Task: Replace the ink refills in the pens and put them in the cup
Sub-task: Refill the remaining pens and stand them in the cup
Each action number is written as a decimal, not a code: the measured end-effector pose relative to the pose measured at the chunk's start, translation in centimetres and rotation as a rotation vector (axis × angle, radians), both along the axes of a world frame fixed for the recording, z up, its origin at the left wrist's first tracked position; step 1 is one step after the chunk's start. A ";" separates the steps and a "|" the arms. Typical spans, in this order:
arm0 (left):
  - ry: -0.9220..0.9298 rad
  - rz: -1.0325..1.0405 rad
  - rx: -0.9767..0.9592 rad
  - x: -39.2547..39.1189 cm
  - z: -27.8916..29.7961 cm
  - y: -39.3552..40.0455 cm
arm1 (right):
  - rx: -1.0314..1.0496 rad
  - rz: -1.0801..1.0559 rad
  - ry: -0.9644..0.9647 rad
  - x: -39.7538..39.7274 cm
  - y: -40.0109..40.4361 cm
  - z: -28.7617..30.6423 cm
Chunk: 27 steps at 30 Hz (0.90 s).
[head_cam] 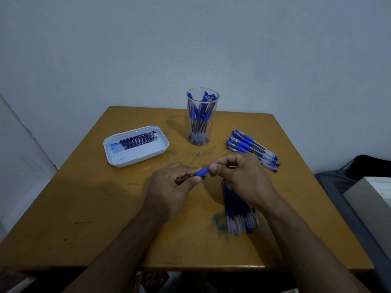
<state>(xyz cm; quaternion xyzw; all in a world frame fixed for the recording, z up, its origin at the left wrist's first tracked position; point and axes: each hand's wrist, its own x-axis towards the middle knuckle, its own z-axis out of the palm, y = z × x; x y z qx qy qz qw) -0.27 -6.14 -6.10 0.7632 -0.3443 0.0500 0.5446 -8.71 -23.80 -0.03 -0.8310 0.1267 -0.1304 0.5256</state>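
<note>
Holding one pen (202,172) between them above the table's (84,208) middle, both hands are clamped on it: the left hand (172,185) curls round one end, the right hand (239,176) pinches the other, and only the blue grip section shows in the gap between them. The cup (202,117) stands upright beyond the hands, well apart, holding many pens. A row of pens (251,148) lies right of the cup, near the right edge. Refills (239,210) lie under the right wrist, fanned toward the near edge. A tray (135,146) with more refills sits at far left. Bare tabletop lies left and near-left of the hands.
</note>
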 end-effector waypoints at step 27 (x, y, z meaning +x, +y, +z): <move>0.444 0.165 -0.242 1.1 1.1 0.7 | -0.927 0.000 0.284 3.0 4.6 -2.1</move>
